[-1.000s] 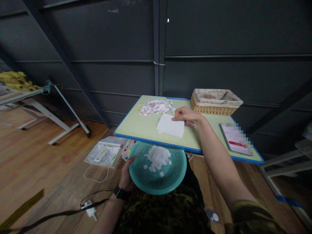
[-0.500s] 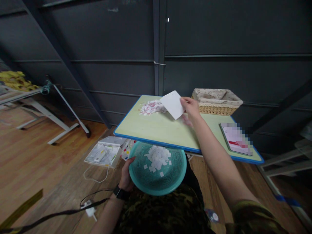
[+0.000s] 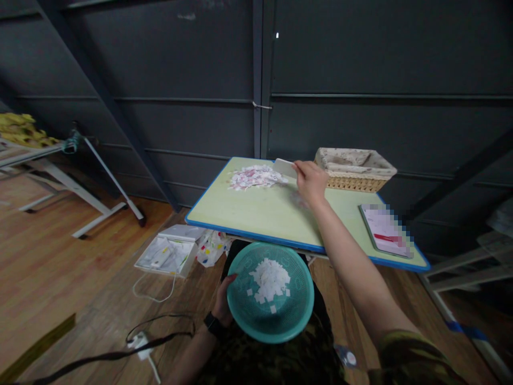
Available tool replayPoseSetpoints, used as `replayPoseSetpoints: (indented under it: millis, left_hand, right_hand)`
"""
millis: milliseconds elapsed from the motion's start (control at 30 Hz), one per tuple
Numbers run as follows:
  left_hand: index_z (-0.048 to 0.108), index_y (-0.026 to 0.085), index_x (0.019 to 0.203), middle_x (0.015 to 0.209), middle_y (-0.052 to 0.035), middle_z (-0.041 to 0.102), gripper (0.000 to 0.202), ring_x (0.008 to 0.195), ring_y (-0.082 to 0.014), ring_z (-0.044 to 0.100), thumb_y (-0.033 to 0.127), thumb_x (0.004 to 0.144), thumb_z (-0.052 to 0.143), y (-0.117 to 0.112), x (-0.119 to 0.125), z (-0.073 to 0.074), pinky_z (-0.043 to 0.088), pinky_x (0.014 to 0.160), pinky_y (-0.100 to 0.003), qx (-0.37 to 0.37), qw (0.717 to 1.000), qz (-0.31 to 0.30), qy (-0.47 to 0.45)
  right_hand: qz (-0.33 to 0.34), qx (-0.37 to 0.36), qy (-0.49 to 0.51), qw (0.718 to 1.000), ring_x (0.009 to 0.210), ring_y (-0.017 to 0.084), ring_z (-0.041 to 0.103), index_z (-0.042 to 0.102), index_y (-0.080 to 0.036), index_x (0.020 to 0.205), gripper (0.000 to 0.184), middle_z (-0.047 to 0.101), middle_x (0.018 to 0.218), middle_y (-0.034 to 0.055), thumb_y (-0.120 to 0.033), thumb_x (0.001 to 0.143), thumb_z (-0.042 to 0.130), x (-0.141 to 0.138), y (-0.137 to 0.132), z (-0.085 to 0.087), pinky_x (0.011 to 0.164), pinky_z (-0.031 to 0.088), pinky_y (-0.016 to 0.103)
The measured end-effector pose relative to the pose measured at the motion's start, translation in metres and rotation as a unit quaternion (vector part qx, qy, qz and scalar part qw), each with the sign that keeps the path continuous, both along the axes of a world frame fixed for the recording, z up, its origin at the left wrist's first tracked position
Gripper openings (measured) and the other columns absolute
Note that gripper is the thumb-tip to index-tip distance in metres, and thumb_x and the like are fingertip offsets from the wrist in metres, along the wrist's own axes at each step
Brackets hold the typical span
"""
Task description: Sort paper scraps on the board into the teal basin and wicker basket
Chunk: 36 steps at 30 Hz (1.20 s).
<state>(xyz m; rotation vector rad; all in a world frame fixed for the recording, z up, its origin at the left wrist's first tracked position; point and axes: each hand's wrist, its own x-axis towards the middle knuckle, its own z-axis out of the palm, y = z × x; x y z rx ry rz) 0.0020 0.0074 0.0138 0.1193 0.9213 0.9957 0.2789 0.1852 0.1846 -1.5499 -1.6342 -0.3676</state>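
My right hand [image 3: 310, 181] reaches over the yellow-green, blue-rimmed table [image 3: 256, 211] and is closed on a white card [image 3: 285, 167], held almost flat just right of a heap of small pink and white paper scraps [image 3: 255, 177]. My left hand [image 3: 224, 301] grips the left rim of a teal plastic basin [image 3: 271, 292], held below the table's front edge over my lap. A mound of small white paper pieces [image 3: 270, 278] lies in the basin.
A wicker basket [image 3: 355, 168] stands at the table's back right, and a printed booklet [image 3: 385, 231] lies near the right edge. On the wooden floor to the left are an open white box [image 3: 168, 252], cables and a white metal rack [image 3: 72, 176]. A dark wall is behind.
My right hand lifted the white card off the table and carried it back to the edge of the scrap heap. The basin in my left hand has shifted slightly right and lower.
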Motion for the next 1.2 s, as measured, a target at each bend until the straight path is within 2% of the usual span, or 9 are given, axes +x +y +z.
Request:
replayPoseSetpoints:
  millis: [100, 200, 300, 633, 733, 900, 1100, 1200]
  left_hand:
    - [0.065, 0.013, 0.068, 0.072, -0.0087, 0.073, 0.007, 0.079, -0.0289, 0.068, 0.020, 0.067, 0.066, -0.003, 0.004, -0.005, 0.050, 0.078, -0.041, -0.003, 1.000, 0.004, -0.016]
    - [0.067, 0.012, 0.077, 0.077, -0.0104, 0.074, 0.012, 0.083, -0.0307, 0.068, 0.018, 0.067, 0.065, -0.002, 0.005, -0.006, 0.049, 0.081, -0.043, -0.009, 0.999, 0.007, -0.039]
    - [0.068, 0.011, 0.084, 0.083, -0.0119, 0.074, 0.019, 0.086, -0.0317, 0.067, 0.018, 0.067, 0.065, -0.001, 0.004, -0.009, 0.049, 0.083, -0.044, -0.008, 0.999, 0.010, -0.049]
    - [0.067, 0.011, 0.081, 0.077, -0.0110, 0.074, 0.016, 0.085, -0.0310, 0.068, 0.022, 0.069, 0.064, -0.001, 0.002, -0.013, 0.049, 0.083, -0.044, -0.012, 1.000, -0.006, -0.025]
    - [0.067, 0.011, 0.083, 0.076, -0.0104, 0.074, 0.018, 0.084, -0.0310, 0.068, 0.022, 0.069, 0.064, -0.001, 0.002, -0.012, 0.049, 0.083, -0.044, -0.008, 0.999, -0.009, -0.030]
    - [0.066, 0.012, 0.098, 0.085, -0.0115, 0.075, 0.032, 0.085, -0.0318, 0.068, 0.022, 0.068, 0.065, -0.001, 0.001, -0.012, 0.049, 0.083, -0.045, -0.007, 0.999, -0.005, -0.054]
    - [0.067, 0.010, 0.090, 0.084, -0.0130, 0.074, 0.025, 0.088, -0.0323, 0.067, 0.021, 0.068, 0.065, 0.000, 0.001, -0.015, 0.048, 0.086, -0.045, -0.004, 0.999, -0.009, -0.042]
    - [0.067, 0.009, 0.093, 0.085, -0.0132, 0.074, 0.028, 0.089, -0.0325, 0.067, 0.021, 0.068, 0.064, -0.001, 0.001, -0.014, 0.048, 0.086, -0.046, -0.003, 0.999, -0.008, -0.044]
  right_hand:
    - [-0.032, -0.011, -0.018, 0.999, 0.089, 0.023, 0.056, 0.067, -0.016, 0.102, 0.038, 0.066, 0.097, 0.0116, -0.031, 0.091, 0.034, 0.016, 0.005, 0.000, 0.074, 0.037, 0.031]
    - [-0.063, -0.052, -0.028, 0.996, 0.085, 0.024, 0.055, 0.068, -0.015, 0.097, 0.035, 0.065, 0.090, 0.0128, -0.029, 0.090, 0.037, 0.033, 0.011, -0.003, 0.072, 0.036, 0.033]
    - [-0.074, -0.059, -0.024, 0.995, 0.083, 0.024, 0.055, 0.068, -0.014, 0.098, 0.035, 0.065, 0.090, 0.0128, -0.030, 0.089, 0.038, 0.041, 0.014, -0.007, 0.070, 0.036, 0.032]
    - [-0.036, -0.060, -0.060, 0.996, 0.081, 0.021, 0.057, 0.069, -0.018, 0.098, 0.036, 0.068, 0.093, 0.0095, -0.031, 0.089, 0.037, 0.019, 0.015, -0.016, 0.069, 0.035, 0.029]
    - [-0.040, -0.064, -0.064, 0.995, 0.080, 0.021, 0.056, 0.069, -0.018, 0.098, 0.036, 0.068, 0.092, 0.0093, -0.031, 0.090, 0.036, 0.018, 0.015, -0.017, 0.067, 0.035, 0.029]
    - [-0.045, -0.061, -0.062, 0.995, 0.078, 0.020, 0.056, 0.069, -0.017, 0.097, 0.038, 0.068, 0.091, 0.0091, -0.031, 0.090, 0.034, 0.019, 0.014, -0.017, 0.066, 0.034, 0.029]
    - [-0.035, -0.070, -0.069, 0.995, 0.081, 0.021, 0.057, 0.069, -0.017, 0.098, 0.037, 0.068, 0.093, 0.0094, -0.030, 0.090, 0.035, 0.017, 0.013, -0.016, 0.067, 0.034, 0.030]
    - [-0.021, -0.071, -0.072, 0.995, 0.084, 0.021, 0.057, 0.069, -0.018, 0.098, 0.035, 0.068, 0.095, 0.0093, -0.029, 0.089, 0.037, 0.016, 0.012, -0.014, 0.069, 0.035, 0.030]
